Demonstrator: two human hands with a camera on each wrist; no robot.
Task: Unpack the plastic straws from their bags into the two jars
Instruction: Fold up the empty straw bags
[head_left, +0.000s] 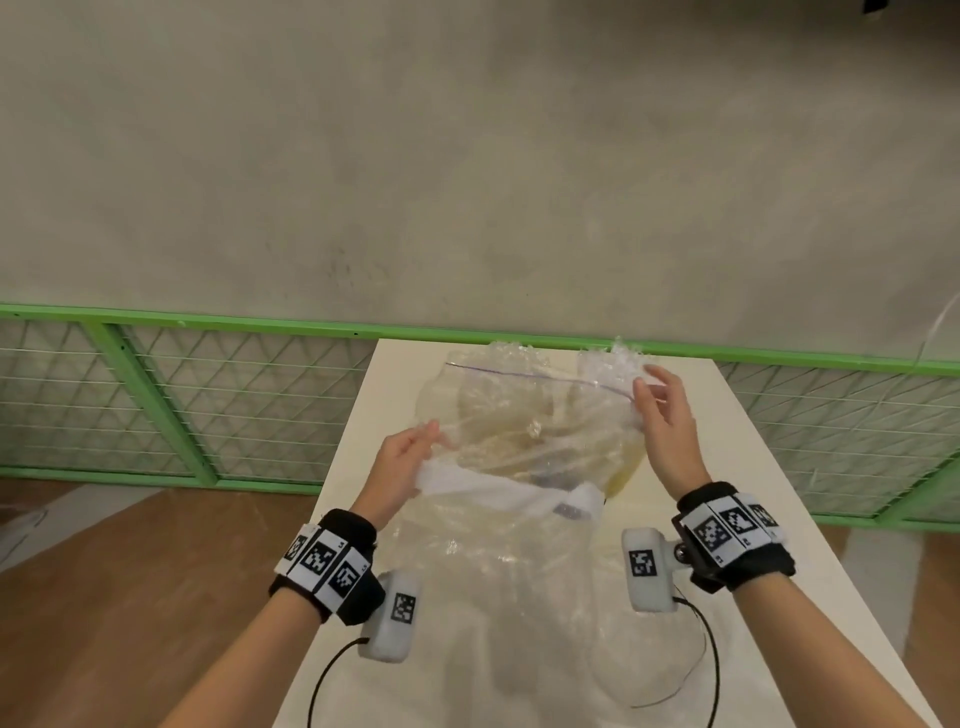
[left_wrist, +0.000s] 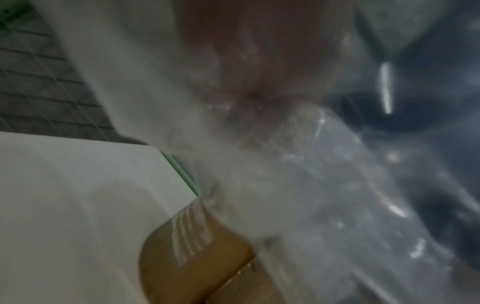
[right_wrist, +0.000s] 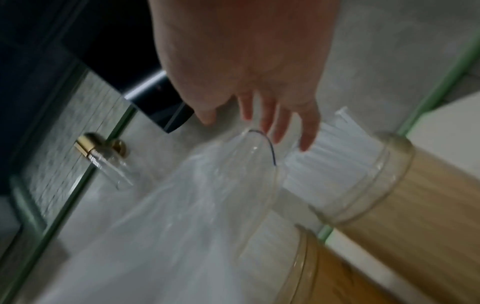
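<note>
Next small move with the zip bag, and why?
Probably pull the bag's mouth wider. The left hand pinches one edge of the clear zip bag; the right hand is open beside the zip line. One jar already holds straws.

Bare grey wall (head_left: 467, 156), green-framed mesh fence (head_left: 156, 405), white table (head_left: 363, 467), seemingly wooden floor (head_left: 130, 597).

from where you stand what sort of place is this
Probably a bare indoor workroom or recording space, not a home kitchen: a plain white table stands on a wood floor, against a rough grey concrete wall lined by a low green wire-mesh fence.
</note>
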